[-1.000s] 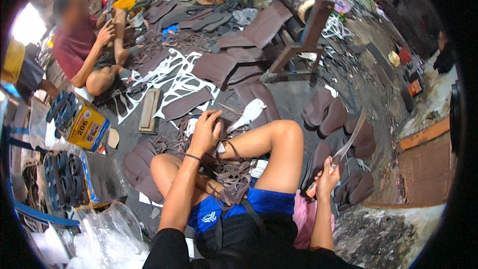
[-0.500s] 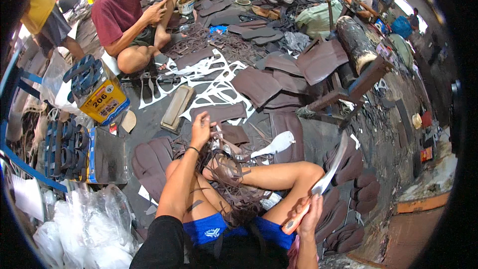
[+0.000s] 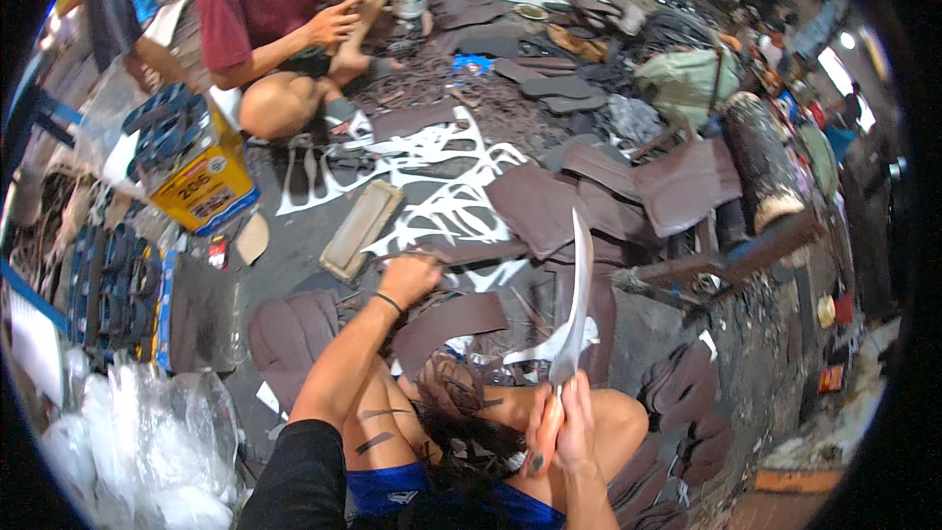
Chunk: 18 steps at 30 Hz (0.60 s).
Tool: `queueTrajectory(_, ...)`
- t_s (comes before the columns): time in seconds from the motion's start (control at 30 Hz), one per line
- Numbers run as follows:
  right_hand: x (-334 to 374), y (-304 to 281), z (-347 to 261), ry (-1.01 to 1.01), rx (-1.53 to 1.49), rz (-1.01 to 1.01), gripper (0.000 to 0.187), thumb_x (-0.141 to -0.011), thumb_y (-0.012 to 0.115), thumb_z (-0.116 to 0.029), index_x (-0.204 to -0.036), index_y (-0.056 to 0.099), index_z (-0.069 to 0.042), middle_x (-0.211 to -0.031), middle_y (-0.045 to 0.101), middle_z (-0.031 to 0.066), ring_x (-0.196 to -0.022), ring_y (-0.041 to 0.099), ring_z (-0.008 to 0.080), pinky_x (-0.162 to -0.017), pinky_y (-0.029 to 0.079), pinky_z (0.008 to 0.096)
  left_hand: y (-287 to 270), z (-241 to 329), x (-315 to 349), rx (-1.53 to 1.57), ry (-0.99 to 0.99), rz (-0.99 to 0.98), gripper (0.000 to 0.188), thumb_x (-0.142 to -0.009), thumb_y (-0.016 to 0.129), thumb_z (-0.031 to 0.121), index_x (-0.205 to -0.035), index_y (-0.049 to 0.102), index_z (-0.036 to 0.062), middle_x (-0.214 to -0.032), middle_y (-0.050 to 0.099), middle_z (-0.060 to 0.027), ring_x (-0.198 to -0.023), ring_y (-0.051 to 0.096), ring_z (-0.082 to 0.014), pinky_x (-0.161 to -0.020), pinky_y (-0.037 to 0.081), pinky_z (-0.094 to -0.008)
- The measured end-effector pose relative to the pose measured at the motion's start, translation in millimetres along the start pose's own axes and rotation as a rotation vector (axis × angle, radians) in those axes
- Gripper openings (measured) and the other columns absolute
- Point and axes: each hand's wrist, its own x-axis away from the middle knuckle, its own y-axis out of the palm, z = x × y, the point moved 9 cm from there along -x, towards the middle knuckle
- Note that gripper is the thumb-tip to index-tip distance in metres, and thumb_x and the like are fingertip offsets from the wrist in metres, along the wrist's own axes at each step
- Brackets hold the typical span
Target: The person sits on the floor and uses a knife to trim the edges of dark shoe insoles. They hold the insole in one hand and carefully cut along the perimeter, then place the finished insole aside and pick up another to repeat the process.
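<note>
My right hand (image 3: 569, 424) is wrapped round the orange handle of a long curved knife (image 3: 577, 309), its blade pointing up and away from me over my right leg. Slightly smeared by motion, my left hand (image 3: 410, 280) is closed at the near edge of a dark brown sole sheet (image 3: 481, 254); what its fingers hold, if anything, is hidden. Below that hand a curved brown piece (image 3: 456, 324) lies in front of my crossed legs. Thin brown offcuts (image 3: 378, 442) are scattered on my legs, and a dark bundle (image 3: 451, 383) sits between them.
A wooden-framed block (image 3: 361, 231) and white cut-out sheet scraps (image 3: 446, 201) lie ahead. Brown sheets (image 3: 549, 201) are piled to the right, near a log (image 3: 760, 162). Stacked soles (image 3: 677, 383) and clear plastic bags (image 3: 137, 432) flank me. Another person (image 3: 260, 20) sits ahead left.
The knife has swung from my right side toward the middle, its blade now more upright. My left hand has moved slightly down and its fingers have closed. The brown piece below it shows more fully.
</note>
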Motion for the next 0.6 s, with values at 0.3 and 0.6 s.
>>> queueTrajectory(0.3,-221.4,178.3,28.8,0.295,0.442,-0.46,0.023,-0.104,0.05,-0.027,-0.102,0.056,-0.006,-0.091,0.065,0.0077,-0.069,0.063,0.0137,-0.056,0.054,0.0279,-87.0,43.3,177.3,0.6,-0.46,0.027,0.026,-0.095,0.058,0.026,-0.098,0.058,-0.0002,-0.076,0.065,-0.0259,-0.075,0.067,-0.0407,-0.067,0.051,-0.0477)
queueTrajectory(0.6,-305.3,226.9,221.5,0.326,0.765,-0.553,0.034,-0.095,0.065,-0.038,-0.099,0.066,-0.004,-0.079,0.068,0.0048,-0.058,0.061,0.0117,-0.045,0.048,0.028,1.2,64.0,345.8,1.068,-0.334,-0.515,0.037,-0.103,0.051,0.026,-0.12,0.06,-0.0057,-0.1,0.068,-0.0222,-0.096,0.065,-0.0325,-0.085,0.05,-0.0395)
